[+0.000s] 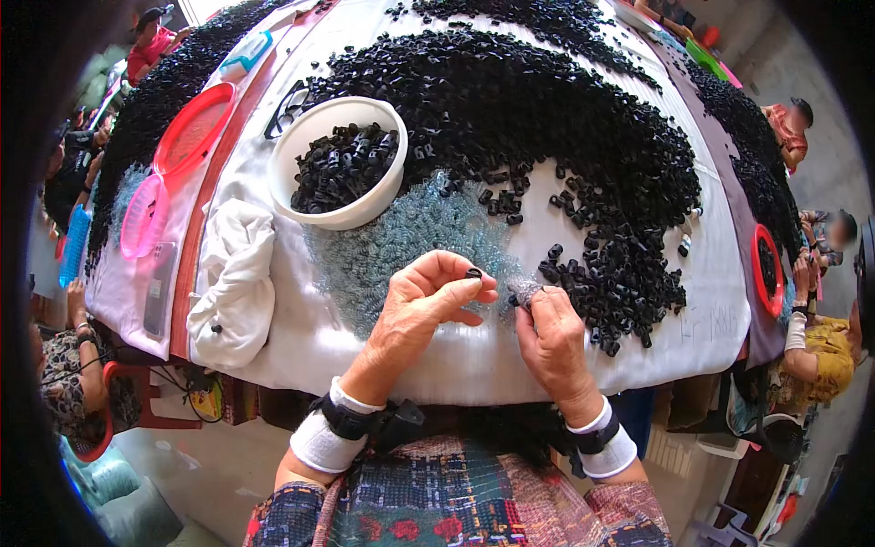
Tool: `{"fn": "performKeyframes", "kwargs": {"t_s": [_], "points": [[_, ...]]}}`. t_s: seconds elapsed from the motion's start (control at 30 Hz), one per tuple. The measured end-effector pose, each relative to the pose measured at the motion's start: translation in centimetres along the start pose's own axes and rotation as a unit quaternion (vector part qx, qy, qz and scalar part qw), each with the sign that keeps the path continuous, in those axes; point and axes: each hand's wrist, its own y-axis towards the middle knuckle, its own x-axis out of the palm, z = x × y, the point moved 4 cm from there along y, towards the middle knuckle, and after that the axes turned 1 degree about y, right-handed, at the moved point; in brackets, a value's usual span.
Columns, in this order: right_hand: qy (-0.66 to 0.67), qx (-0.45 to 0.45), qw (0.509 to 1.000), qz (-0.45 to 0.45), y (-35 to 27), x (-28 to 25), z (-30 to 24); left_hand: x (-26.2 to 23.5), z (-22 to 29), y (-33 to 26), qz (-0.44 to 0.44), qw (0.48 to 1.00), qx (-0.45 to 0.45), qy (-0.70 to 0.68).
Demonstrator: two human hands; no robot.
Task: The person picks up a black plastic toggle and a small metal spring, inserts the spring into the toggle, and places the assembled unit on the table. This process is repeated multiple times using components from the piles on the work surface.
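My left hand is closed in a pinch on a small black plastic piece, with the other fingers loosely curled. Just to its right, my right hand grips a clump of small silvery springs between thumb and fingers. Beneath and beyond my left hand spreads a heap of bluish metal springs. Loose black plastic pieces lie right of my right hand, part of a large mound farther back. A white bowl filled with similar black pieces stands at the far left of the springs.
White cloth covers the table. At left lie a bunched white cloth, dark-framed glasses, a red basket, a pink basket and a phone-like clear case. Several people sit along both sides; a red-rimmed basket is at right.
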Motion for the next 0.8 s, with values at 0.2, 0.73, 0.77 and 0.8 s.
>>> {"fn": "performKeyframes", "kwargs": {"t_s": [0.2,0.73,0.77,0.8], "points": [[-0.041,-0.011,0.999,0.021,1.1,0.5,-0.5,-0.5,-0.6,0.0,0.003,1.000,0.023,0.006],[-0.040,0.008,0.999,-0.018,1.1,0.4,-0.4,0.3,-1.4,-1.7,0.008,1.000,-0.003,0.028],[-0.032,-0.005,0.999,-0.009,1.0,0.6,-0.3,0.3,-1.4,-1.8,0.010,0.999,0.002,0.044],[-0.032,-0.006,0.999,-0.009,1.0,0.6,-0.4,0.4,-1.4,-1.8,0.011,0.998,0.006,0.059]]}}
